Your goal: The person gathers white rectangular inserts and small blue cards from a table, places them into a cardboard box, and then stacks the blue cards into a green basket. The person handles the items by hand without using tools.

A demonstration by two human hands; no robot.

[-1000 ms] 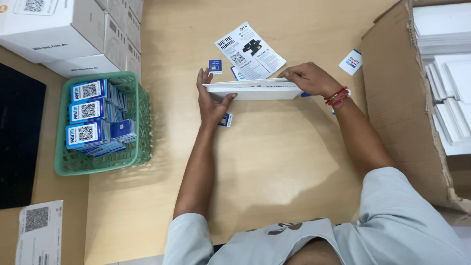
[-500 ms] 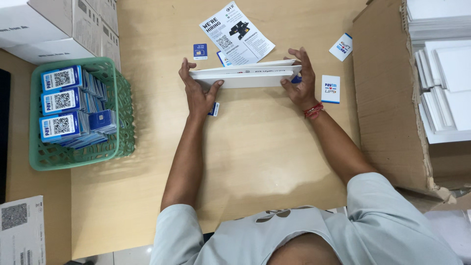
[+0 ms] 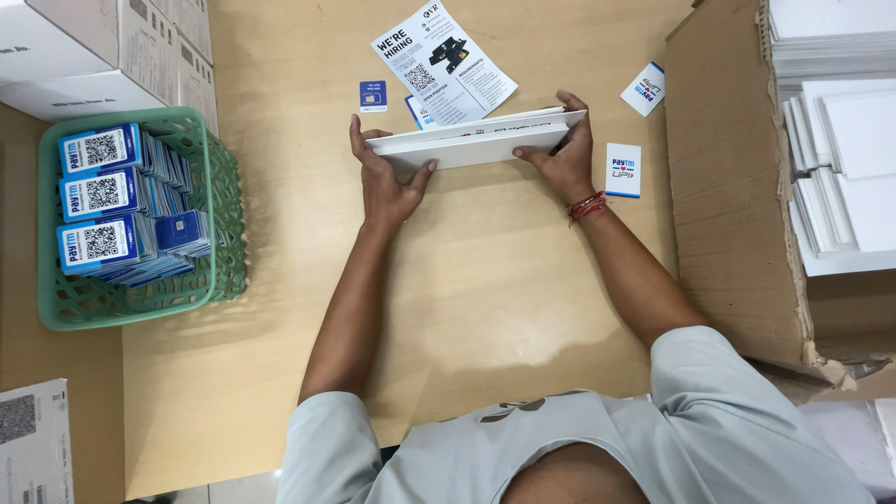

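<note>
One flat white box point(image 3: 476, 145), one printed paper leaflet point(image 3: 444, 62), four small blue-and-white cards point(image 3: 623, 170) around that box, one green plastic basket point(image 3: 224, 243), two hands point(image 3: 387, 182).

Matt white card box point(image 3: 478, 145), smooth wooden table point(image 3: 504, 289)

1. A pale grey-green short-sleeved T-shirt point(image 3: 523, 457) covers the torso; its sleeves end above the elbows; both forearms are bare.
2. A small dark printed mark point(image 3: 509, 409) sits on the shirt's chest.
3. A red-and-orange thread wristband point(image 3: 586, 206) circles the right wrist; the left hand point(image 3: 387, 182) and right hand point(image 3: 560, 159) are bare, without rings or gloves.
</note>
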